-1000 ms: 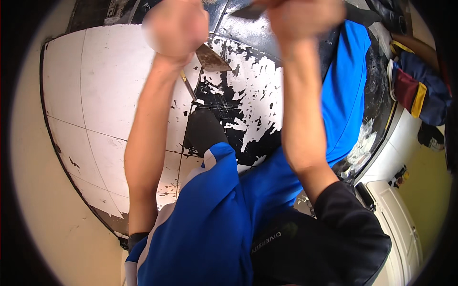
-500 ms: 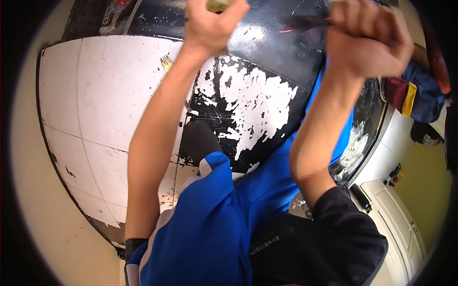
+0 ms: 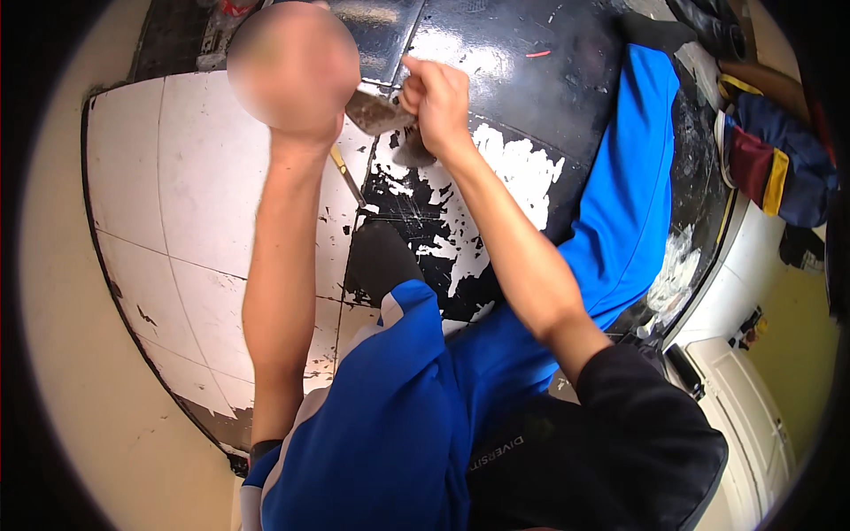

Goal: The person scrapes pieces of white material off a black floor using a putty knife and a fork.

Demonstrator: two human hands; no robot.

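My left hand is raised over the far left of the floor, its fingers blurred out. A flat metal scraper blade reaches from it toward my right hand. Closed in a fist, my right hand is close beside that blade; a second, dark scraper blade hangs blurred below it. Both handles are hidden. Beneath the hands, the floor has a black patch with ragged white coating. A tool with a yellowish handle and thin metal shaft lies near my foot, partly covered by my left hand.
White floor panels spread left, up to a beige wall. Shiny black floor lies ahead, with a small red strip on it. My blue-trousered right leg stretches right. A dark blue and maroon cloth item lies beyond it.
My right hand has swung left and down from the upper right, bringing its scraper beside the other. My left hand has moved left. My right leg now shows stretched out.
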